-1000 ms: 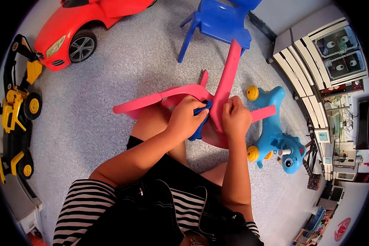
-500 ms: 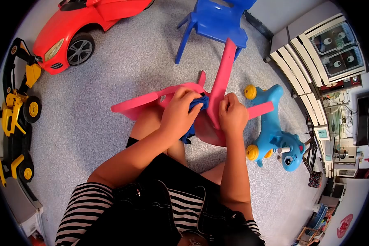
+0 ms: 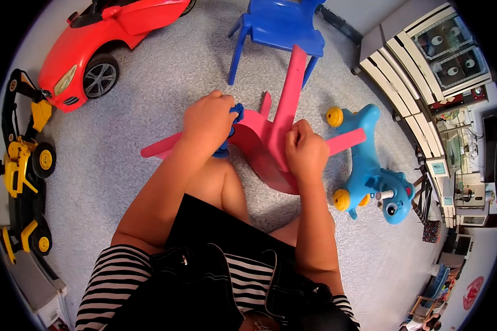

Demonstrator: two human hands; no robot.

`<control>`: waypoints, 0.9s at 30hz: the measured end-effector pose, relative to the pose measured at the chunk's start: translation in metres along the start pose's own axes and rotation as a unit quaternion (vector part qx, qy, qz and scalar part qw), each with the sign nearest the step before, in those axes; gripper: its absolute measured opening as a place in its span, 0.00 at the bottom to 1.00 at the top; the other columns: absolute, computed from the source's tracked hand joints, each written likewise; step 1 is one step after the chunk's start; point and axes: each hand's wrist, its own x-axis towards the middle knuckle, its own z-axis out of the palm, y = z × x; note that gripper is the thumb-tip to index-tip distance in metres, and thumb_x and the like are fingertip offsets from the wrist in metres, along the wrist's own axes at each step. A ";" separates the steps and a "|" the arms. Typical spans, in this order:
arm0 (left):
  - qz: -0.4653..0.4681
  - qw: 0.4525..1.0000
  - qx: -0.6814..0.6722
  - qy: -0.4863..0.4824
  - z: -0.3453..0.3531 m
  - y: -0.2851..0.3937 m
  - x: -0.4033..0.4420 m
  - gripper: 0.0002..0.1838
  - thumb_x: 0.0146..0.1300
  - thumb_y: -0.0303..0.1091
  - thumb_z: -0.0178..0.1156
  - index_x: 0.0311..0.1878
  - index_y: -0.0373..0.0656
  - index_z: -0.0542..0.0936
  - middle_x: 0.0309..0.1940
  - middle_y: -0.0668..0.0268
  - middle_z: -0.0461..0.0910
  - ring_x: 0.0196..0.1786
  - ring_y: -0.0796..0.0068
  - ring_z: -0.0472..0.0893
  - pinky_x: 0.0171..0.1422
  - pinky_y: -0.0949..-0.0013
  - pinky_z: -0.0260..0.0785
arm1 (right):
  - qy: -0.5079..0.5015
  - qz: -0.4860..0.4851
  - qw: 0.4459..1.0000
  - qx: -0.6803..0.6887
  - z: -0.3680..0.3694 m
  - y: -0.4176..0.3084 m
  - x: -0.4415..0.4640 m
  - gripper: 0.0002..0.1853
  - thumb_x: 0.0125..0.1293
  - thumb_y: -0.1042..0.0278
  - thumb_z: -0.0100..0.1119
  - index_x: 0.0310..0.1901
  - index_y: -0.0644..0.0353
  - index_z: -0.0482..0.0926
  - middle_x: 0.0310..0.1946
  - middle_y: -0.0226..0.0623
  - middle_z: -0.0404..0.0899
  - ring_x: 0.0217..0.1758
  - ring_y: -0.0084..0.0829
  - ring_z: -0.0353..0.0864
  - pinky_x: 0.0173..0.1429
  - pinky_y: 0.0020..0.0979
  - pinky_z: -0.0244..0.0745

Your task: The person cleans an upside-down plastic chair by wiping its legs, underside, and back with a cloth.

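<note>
A pink plastic chair (image 3: 259, 149) is tipped over in front of my knees, with its legs sticking up and out to the sides. My left hand (image 3: 209, 122) is closed around a dark blue cloth (image 3: 224, 144) and presses it to the left part of the chair. Part of that cloth hangs below the fingers. My right hand (image 3: 305, 150) is closed on the chair near the base of a leg, its fingertips partly hidden from view.
Beyond the pink chair stands a blue chair (image 3: 284, 27). To the right is a blue animal ride-on toy (image 3: 365, 160) with yellow wheels. A red toy car (image 3: 102, 49) and a yellow-black toy digger (image 3: 25, 160) line the left. Cabinets (image 3: 406, 83) run along the right wall.
My left hand has moved left along the chair with the blue cloth. My right hand keeps its grip near the leg; the chair sits slightly further left in view.
</note>
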 end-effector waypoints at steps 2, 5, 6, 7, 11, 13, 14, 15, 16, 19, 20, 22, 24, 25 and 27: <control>0.069 0.997 -0.034 0.004 0.000 -0.002 0.005 0.10 0.65 0.40 0.68 0.45 0.48 0.85 0.44 0.62 0.83 0.49 0.52 0.84 0.53 0.52 0.77 | -0.002 -0.003 1.000 -0.008 -0.003 -0.004 0.001 0.07 0.62 0.63 0.62 0.32 0.56 0.79 0.19 0.50 0.79 0.24 0.53 0.82 0.32 0.53 0.76; 0.137 0.988 -0.073 0.005 0.013 -0.001 0.024 0.10 0.66 0.40 0.68 0.45 0.46 0.85 0.44 0.59 0.85 0.50 0.50 0.84 0.55 0.52 0.76 | -0.004 -0.004 1.000 -0.015 -0.004 -0.005 0.001 0.07 0.62 0.63 0.62 0.32 0.56 0.79 0.19 0.49 0.79 0.24 0.52 0.82 0.32 0.52 0.76; 0.137 0.988 -0.073 0.005 0.025 -0.002 0.030 0.10 0.66 0.40 0.68 0.45 0.46 0.85 0.44 0.59 0.85 0.50 0.50 0.84 0.55 0.52 0.76 | -0.005 -0.002 1.000 -0.013 -0.004 -0.005 0.001 0.07 0.62 0.63 0.62 0.32 0.56 0.79 0.19 0.49 0.79 0.24 0.52 0.82 0.32 0.52 0.76; 0.149 0.983 -0.106 -0.018 0.037 -0.003 0.036 0.12 0.65 0.42 0.68 0.46 0.47 0.86 0.44 0.58 0.86 0.50 0.50 0.85 0.57 0.51 0.76 | -0.005 -0.002 1.000 -0.013 -0.003 -0.004 0.001 0.07 0.62 0.63 0.62 0.32 0.56 0.79 0.19 0.49 0.79 0.24 0.52 0.82 0.32 0.52 0.76; 0.075 0.964 -0.098 -0.237 0.030 -0.002 0.060 0.17 0.64 0.46 0.68 0.47 0.43 0.88 0.43 0.53 0.88 0.47 0.50 0.86 0.56 0.53 0.76 | 0.005 -0.007 1.000 -0.008 -0.004 -0.001 0.000 0.07 0.62 0.64 0.62 0.32 0.56 0.79 0.19 0.48 0.79 0.24 0.52 0.82 0.32 0.51 0.76; 0.058 0.954 -0.133 -0.263 0.021 -0.005 0.061 0.17 0.64 0.45 0.68 0.46 0.41 0.88 0.41 0.52 0.88 0.45 0.53 0.86 0.53 0.55 0.77 | 0.006 -0.008 1.000 -0.007 -0.003 -0.004 0.001 0.07 0.62 0.64 0.62 0.32 0.56 0.79 0.19 0.48 0.79 0.24 0.51 0.82 0.32 0.51 0.76; 0.043 0.942 -0.168 -0.289 0.018 -0.008 0.061 0.17 0.64 0.45 0.67 0.44 0.39 0.88 0.40 0.51 0.88 0.42 0.55 0.86 0.51 0.56 0.77 | 0.002 -0.004 1.000 -0.010 -0.002 -0.005 0.001 0.07 0.62 0.64 0.62 0.32 0.56 0.79 0.19 0.48 0.79 0.24 0.51 0.82 0.32 0.51 0.76; 0.043 0.942 -0.168 -0.288 0.018 -0.013 0.061 0.17 0.64 0.45 0.67 0.44 0.39 0.88 0.40 0.51 0.88 0.42 0.55 0.86 0.51 0.56 0.77 | -0.004 0.000 1.000 -0.015 -0.003 -0.005 0.001 0.07 0.62 0.63 0.62 0.32 0.56 0.79 0.19 0.48 0.79 0.24 0.51 0.82 0.32 0.51 0.76; 0.051 0.928 -0.227 -0.292 0.021 -0.021 0.061 0.14 0.65 0.40 0.67 0.44 0.37 0.87 0.38 0.56 0.87 0.41 0.64 0.85 0.48 0.59 0.76 | -0.003 0.000 1.000 -0.015 -0.003 -0.006 0.002 0.07 0.62 0.63 0.62 0.32 0.56 0.79 0.19 0.48 0.79 0.24 0.51 0.82 0.32 0.51 0.76; -0.002 0.880 -0.352 -0.320 0.023 -0.027 0.060 0.11 0.66 0.34 0.66 0.44 0.35 0.86 0.36 0.62 0.86 0.39 0.72 0.83 0.46 0.63 0.75 | -0.006 -0.011 1.000 -0.019 -0.005 -0.006 0.003 0.07 0.62 0.63 0.62 0.32 0.56 0.79 0.19 0.48 0.79 0.24 0.51 0.82 0.32 0.51 0.77; -0.070 0.841 -0.415 -0.341 0.024 -0.028 0.059 0.11 0.66 0.33 0.67 0.43 0.34 0.86 0.36 0.64 0.86 0.39 0.72 0.83 0.45 0.63 0.75 | -0.002 -0.016 1.000 -0.022 -0.004 -0.006 0.003 0.07 0.62 0.63 0.62 0.32 0.56 0.79 0.18 0.48 0.79 0.24 0.51 0.82 0.32 0.51 0.77; -0.063 0.863 -0.373 -0.335 0.022 -0.022 0.060 0.12 0.66 0.35 0.68 0.43 0.34 0.86 0.36 0.63 0.86 0.39 0.72 0.83 0.45 0.63 0.75 | -0.004 -0.020 1.000 -0.022 -0.003 -0.007 0.001 0.08 0.62 0.63 0.62 0.32 0.56 0.78 0.18 0.47 0.79 0.24 0.51 0.82 0.32 0.51 0.77; -0.052 0.885 -0.333 -0.323 0.017 -0.013 0.065 0.13 0.65 0.36 0.69 0.43 0.34 0.86 0.35 0.62 0.86 0.39 0.72 0.83 0.45 0.63 0.74 | -0.013 -0.014 0.999 -0.030 -0.003 -0.007 0.003 0.08 0.62 0.63 0.63 0.32 0.57 0.78 0.18 0.47 0.79 0.24 0.51 0.83 0.32 0.51 0.77; -0.026 0.903 -0.281 -0.323 0.015 -0.007 0.067 0.14 0.65 0.38 0.70 0.43 0.35 0.86 0.35 0.61 0.85 0.39 0.72 0.83 0.45 0.63 0.74 | -0.012 -0.015 0.999 -0.030 -0.003 -0.008 0.004 0.08 0.62 0.63 0.63 0.32 0.57 0.78 0.18 0.47 0.79 0.24 0.51 0.83 0.32 0.51 0.77; 0.000 0.919 -0.229 -0.320 0.017 -0.004 0.073 0.15 0.64 0.40 0.71 0.42 0.35 0.86 0.34 0.60 0.85 0.39 0.72 0.83 0.44 0.63 0.74 | -0.024 -0.007 0.999 -0.031 -0.004 -0.008 0.004 0.08 0.62 0.62 0.63 0.32 0.57 0.78 0.19 0.48 0.79 0.24 0.51 0.83 0.32 0.51 0.77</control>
